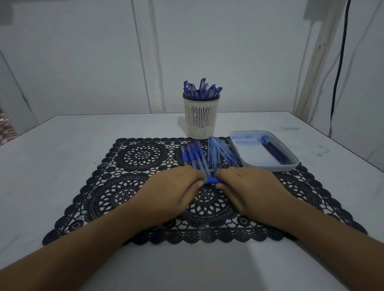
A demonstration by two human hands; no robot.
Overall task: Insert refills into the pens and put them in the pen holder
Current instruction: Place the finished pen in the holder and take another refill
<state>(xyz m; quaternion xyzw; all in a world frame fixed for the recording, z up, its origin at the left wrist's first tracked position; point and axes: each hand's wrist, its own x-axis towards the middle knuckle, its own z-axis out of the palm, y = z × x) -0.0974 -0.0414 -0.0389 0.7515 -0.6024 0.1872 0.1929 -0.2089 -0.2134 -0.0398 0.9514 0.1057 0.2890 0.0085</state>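
Holding 1 pen crosswise between them, the 2 hands meet near the middle of a black lace mat on the white bench. The left hand has its fingers curled round the clear barrel end, probably to steady it. The right hand pinches the blue end with curled fingers. This looks like the step of closing the pen over its refill. The refill itself cannot be seen, as the fingers cover most of the barrel.

Just beyond the left hand, a row of pens with blue grips lies side by side, within easy reach and likely next in line. Behind them, at the mat's far edge, stands the pen holder, already crowded with finished pens, so a new one will have to find a gap. Right of the row lies a loose pile of clear tubes, overlapping one another. Beside it is a shallow tray holding a few dark sticks, probably refills. A black cable hangs down the wall at far right.

The row and the pile lie between the hands and the holder, so the pen must be lifted over them.
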